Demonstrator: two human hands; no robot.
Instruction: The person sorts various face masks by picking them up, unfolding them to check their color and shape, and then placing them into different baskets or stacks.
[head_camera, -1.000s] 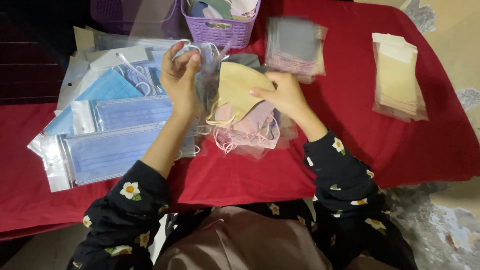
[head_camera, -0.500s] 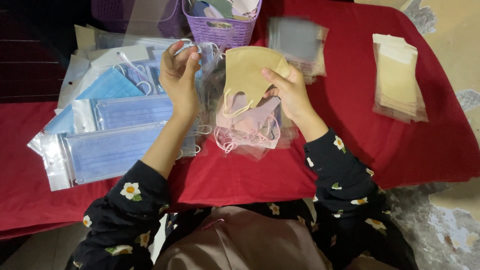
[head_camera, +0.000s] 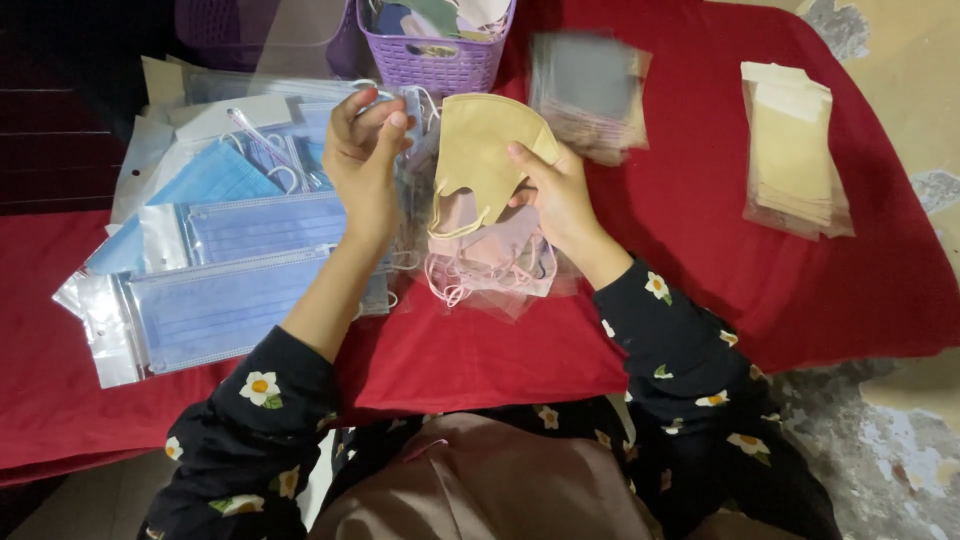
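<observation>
The purple basket (head_camera: 432, 62) runs off the top edge, so only its lower wall shows and the things inside are cut short. Right beside it, the stack of grey packets (head_camera: 588, 92) is smeared with blur, no detail to read there. The left hand (head_camera: 362, 160) pinches something thin near its fingertips, too small and blurred to tell what. Under the tan mask (head_camera: 482, 150), the pink masks (head_camera: 497, 255) are partly covered, their count unclear. The right hand (head_camera: 560, 195) hides the tan mask's right edge. The person's lap runs out the bottom edge.
</observation>
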